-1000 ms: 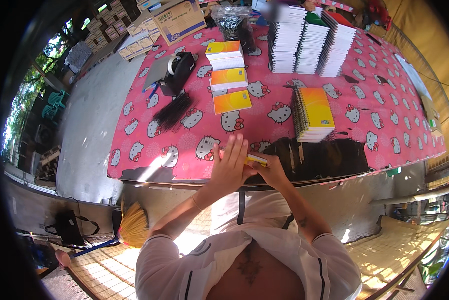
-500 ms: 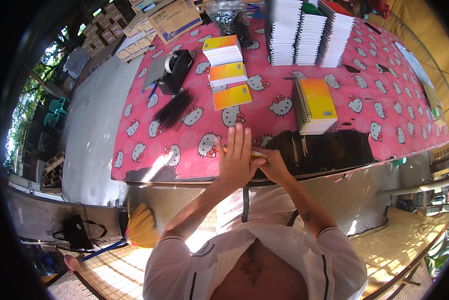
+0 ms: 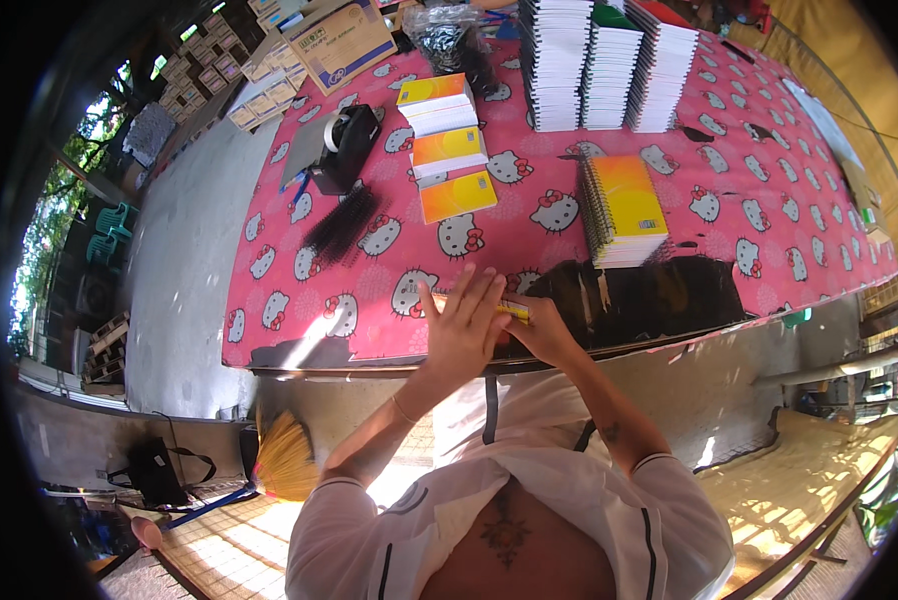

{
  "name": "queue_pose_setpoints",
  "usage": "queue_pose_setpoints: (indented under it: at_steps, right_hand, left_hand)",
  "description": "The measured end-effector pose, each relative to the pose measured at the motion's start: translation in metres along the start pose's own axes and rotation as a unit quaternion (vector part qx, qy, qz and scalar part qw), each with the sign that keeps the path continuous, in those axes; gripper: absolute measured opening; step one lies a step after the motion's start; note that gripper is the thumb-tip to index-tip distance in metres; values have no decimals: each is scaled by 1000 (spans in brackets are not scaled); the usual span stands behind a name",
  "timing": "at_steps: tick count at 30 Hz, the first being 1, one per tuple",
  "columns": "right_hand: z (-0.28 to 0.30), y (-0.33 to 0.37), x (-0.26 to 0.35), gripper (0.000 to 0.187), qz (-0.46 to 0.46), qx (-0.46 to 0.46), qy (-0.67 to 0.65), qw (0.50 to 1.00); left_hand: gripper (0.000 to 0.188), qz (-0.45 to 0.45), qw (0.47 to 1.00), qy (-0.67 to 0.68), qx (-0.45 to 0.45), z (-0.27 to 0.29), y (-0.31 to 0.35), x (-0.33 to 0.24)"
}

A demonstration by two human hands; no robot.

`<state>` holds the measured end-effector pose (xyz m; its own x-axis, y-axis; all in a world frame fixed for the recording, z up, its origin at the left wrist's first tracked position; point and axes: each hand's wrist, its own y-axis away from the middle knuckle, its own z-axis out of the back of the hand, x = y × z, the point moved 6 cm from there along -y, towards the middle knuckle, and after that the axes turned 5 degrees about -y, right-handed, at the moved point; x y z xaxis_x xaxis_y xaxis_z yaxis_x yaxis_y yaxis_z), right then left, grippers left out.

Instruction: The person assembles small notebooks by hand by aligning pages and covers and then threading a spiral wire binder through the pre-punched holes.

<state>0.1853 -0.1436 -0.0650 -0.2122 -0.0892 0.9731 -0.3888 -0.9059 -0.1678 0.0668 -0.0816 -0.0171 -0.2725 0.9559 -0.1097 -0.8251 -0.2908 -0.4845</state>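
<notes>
At the table's near edge, my right hand (image 3: 541,330) is closed round the right end of a small yellow-orange notebook (image 3: 514,309). My left hand (image 3: 463,322) lies across the notebook's left part with fingers stretched out, hiding most of it. Beyond my hands, a row of yellow-orange booklets (image 3: 458,197) lies in three piles of loose pages and covers. To the right stands a pile of spiral-bound yellow notebooks (image 3: 633,210). A bundle of black spiral binding coils (image 3: 341,226) rests on the left.
A black tape dispenser (image 3: 347,150) stands at the table's left side. Tall stacks of spiral notebooks (image 3: 557,70), a clear bag of black coils (image 3: 454,45) and a cardboard box (image 3: 341,45) occupy the far side. The pink tablecloth (image 3: 544,235) has a torn dark patch (image 3: 659,300) near the front edge.
My left hand's fingers have tilted to the right and lowered slightly over the notebook. More of the notebook's yellow shows by my right hand, which stays closed on it.
</notes>
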Motion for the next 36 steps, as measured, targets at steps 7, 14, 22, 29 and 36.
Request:
queue_pose_setpoints:
  at_steps: [7, 14, 22, 29, 36]
  right_hand:
    - [0, -2, 4, 24, -5, 23, 49, 999]
    - [0, -6, -2, 22, 12, 24, 78, 997]
    - [5, -13, 7, 22, 83, -24, 70, 994]
    - [1, -12, 2, 26, 89, 1, 122, 988]
    - [13, 2, 39, 34, 203, -9, 261, 944]
  left_hand:
    - [61, -33, 998, 14, 48, 0, -14, 3]
    - [86, -23, 999, -22, 42, -15, 3, -11]
    - [84, -30, 995, -66, 64, -3, -1, -13]
    - [63, -22, 998, -11, -52, 6, 7, -8]
    - [19, -28, 992, 113, -46, 13, -17, 6]
